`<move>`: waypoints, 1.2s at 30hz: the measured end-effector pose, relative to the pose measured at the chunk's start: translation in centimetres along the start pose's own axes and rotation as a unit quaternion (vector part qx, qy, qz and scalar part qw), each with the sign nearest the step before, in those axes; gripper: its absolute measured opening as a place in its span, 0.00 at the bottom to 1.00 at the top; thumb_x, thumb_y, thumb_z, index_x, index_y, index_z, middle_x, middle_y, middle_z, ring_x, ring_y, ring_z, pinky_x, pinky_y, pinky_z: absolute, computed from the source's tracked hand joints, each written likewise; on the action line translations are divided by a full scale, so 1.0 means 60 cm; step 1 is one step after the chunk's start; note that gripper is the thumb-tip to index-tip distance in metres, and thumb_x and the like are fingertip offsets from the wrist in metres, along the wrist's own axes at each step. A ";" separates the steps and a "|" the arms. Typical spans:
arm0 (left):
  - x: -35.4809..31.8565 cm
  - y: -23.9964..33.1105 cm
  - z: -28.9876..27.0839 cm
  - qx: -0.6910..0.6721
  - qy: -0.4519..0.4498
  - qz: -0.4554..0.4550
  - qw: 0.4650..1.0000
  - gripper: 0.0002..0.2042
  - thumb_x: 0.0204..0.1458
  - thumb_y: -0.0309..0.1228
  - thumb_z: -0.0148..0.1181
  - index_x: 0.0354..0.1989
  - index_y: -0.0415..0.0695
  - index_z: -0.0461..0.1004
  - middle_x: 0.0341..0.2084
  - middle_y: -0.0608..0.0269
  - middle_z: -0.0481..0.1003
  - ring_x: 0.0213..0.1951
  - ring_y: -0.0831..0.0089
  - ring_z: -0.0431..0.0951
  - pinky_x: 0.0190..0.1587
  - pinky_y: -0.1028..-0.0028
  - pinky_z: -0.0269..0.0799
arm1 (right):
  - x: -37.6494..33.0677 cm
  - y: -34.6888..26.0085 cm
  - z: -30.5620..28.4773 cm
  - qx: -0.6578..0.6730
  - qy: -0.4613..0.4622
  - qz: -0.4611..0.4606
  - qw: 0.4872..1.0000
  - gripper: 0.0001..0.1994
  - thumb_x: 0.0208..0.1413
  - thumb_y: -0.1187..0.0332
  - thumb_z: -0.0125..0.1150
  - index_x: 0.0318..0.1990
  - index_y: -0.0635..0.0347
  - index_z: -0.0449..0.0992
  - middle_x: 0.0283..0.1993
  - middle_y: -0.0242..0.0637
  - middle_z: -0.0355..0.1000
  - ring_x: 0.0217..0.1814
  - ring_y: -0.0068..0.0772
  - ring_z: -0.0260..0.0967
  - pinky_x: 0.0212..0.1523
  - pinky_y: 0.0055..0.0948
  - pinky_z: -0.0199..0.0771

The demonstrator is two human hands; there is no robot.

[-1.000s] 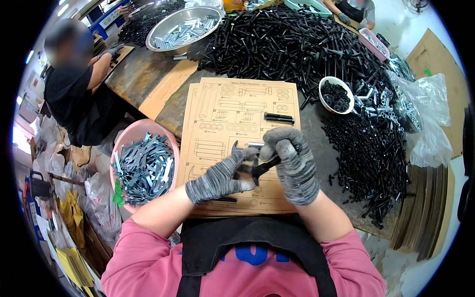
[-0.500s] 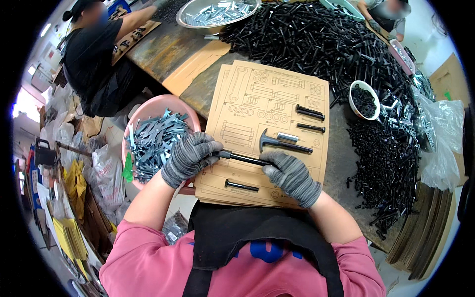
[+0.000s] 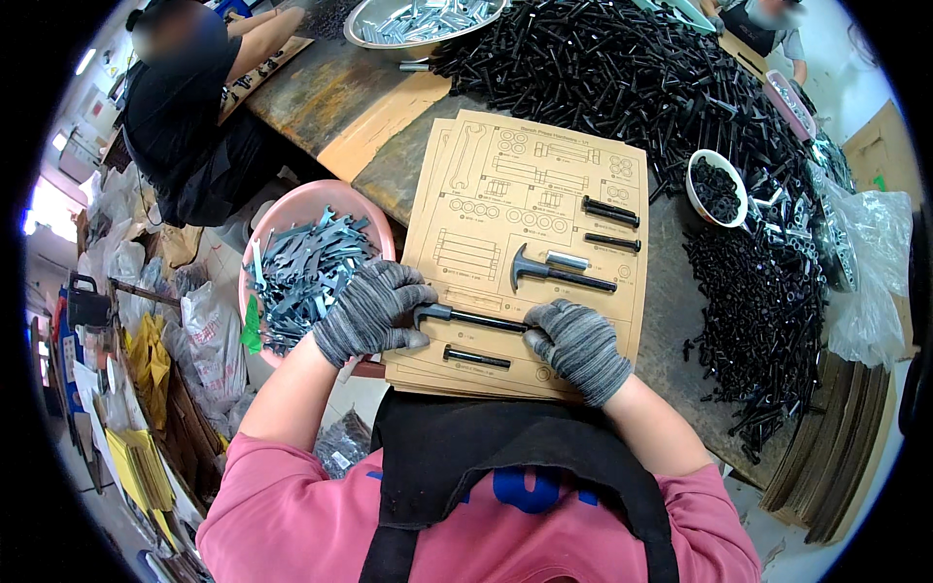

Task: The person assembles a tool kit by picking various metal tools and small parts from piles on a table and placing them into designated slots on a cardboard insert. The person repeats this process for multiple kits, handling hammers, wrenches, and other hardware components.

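Tan cardboard template sheet (image 3: 544, 209), printed with part outlines, lies on the dark worn surface (image 3: 321, 92) in front of the seated person. Both hands wear grey knit gloves. The left hand (image 3: 369, 313) rests at the sheet's left edge, fingers curled down onto the bent head end of a long black L-shaped metal key (image 3: 471, 318); thumb underneath, so it pinches that end. The right hand (image 3: 581, 348) lies palm down on the sheet, fingertips touching the key's other end; whether they actually grip it, I cannot tell. The key lies flat across the lower part of the sheet, between the two hands.

Just below it lies a shorter black bolt (image 3: 476, 358). Above it sits a black T-handled tool (image 3: 559, 275) with a small silver sleeve beside it, and higher still several short black pins (image 3: 610, 211). To the left, a pink plastic basin (image 3: 374, 222) holds flat grey metal wrenches. A large heap of black screws (image 3: 622, 68) covers the far surface, with a small white bowl (image 3: 717, 189) of black parts to the right. Another person in black sits at the far left.
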State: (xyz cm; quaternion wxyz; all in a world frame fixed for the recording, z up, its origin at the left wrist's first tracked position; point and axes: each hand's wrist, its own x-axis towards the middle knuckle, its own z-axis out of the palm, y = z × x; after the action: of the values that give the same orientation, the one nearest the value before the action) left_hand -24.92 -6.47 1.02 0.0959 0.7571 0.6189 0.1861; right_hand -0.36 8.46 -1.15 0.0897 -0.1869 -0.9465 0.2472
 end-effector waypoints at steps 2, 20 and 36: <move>0.003 0.003 -0.003 -0.021 -0.006 -0.019 1.000 0.25 0.26 0.40 0.67 0.37 0.43 0.71 0.33 0.55 0.69 0.37 0.58 0.69 0.41 0.65 0.64 | -0.002 0.001 -0.001 0.010 0.017 -0.015 1.000 0.09 0.45 0.65 0.57 0.35 0.55 0.72 0.32 0.38 0.70 0.34 0.40 0.68 0.37 0.34 0.68; 0.296 0.187 0.082 -0.158 -0.006 0.202 0.966 0.16 0.42 0.32 0.58 0.41 0.42 0.69 0.34 0.56 0.69 0.34 0.64 0.72 0.37 0.71 0.69 | -0.274 0.168 -0.119 -0.166 0.142 0.418 0.882 0.13 0.48 0.59 0.53 0.40 0.53 0.71 0.38 0.42 0.68 0.38 0.42 0.68 0.39 0.36 0.68; 0.451 0.335 0.284 0.061 -0.226 0.225 0.946 0.09 0.46 0.30 0.49 0.34 0.43 0.73 0.31 0.51 0.70 0.35 0.57 0.74 0.37 0.65 0.71 | -0.298 0.223 -0.096 -0.151 0.124 0.382 0.903 0.09 0.47 0.63 0.52 0.36 0.52 0.71 0.35 0.41 0.68 0.36 0.43 0.68 0.36 0.38 0.69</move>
State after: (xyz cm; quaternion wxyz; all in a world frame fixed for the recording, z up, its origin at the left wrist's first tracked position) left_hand 4.45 16.97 -2.58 0.1425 0.9030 0.4051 -0.0113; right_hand 21.60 14.65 -4.26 0.0755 -0.5744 -0.8099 0.0919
